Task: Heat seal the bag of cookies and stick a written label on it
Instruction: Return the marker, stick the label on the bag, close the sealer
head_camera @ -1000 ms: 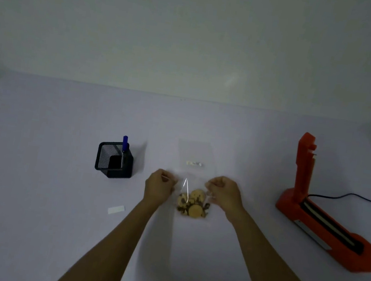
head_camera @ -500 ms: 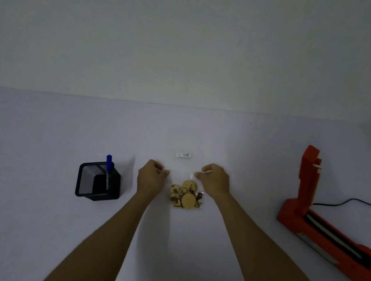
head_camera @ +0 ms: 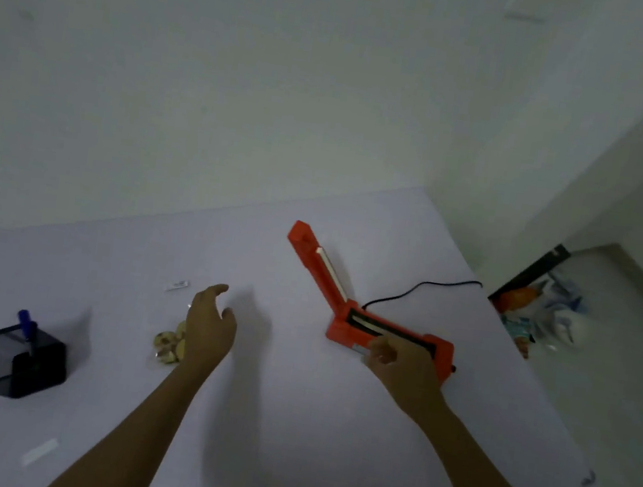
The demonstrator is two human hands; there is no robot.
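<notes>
A clear bag with several round cookies [head_camera: 168, 345] lies on the white table; a small white tag [head_camera: 176, 284] sits at its far end. My left hand [head_camera: 210, 327] hovers over the bag's right side with fingers apart, holding nothing. The orange heat sealer [head_camera: 346, 324] stands to the right with its arm [head_camera: 315, 263] raised. My right hand [head_camera: 402, 364] is at the front of the sealer's base, fingers curled onto its edge. A blank white label strip [head_camera: 39, 451] lies near the front left.
A black mesh pen holder [head_camera: 15, 366] with a blue pen [head_camera: 26, 323] stands at the left. The sealer's black cable [head_camera: 419, 293] runs off the table's right edge. Beyond that edge, clutter [head_camera: 539, 313] lies on the floor by the wall.
My right hand let go of the bag and moved right to the sealer's base. My left hand opened and stays by the cookies. The view swung to the right.
</notes>
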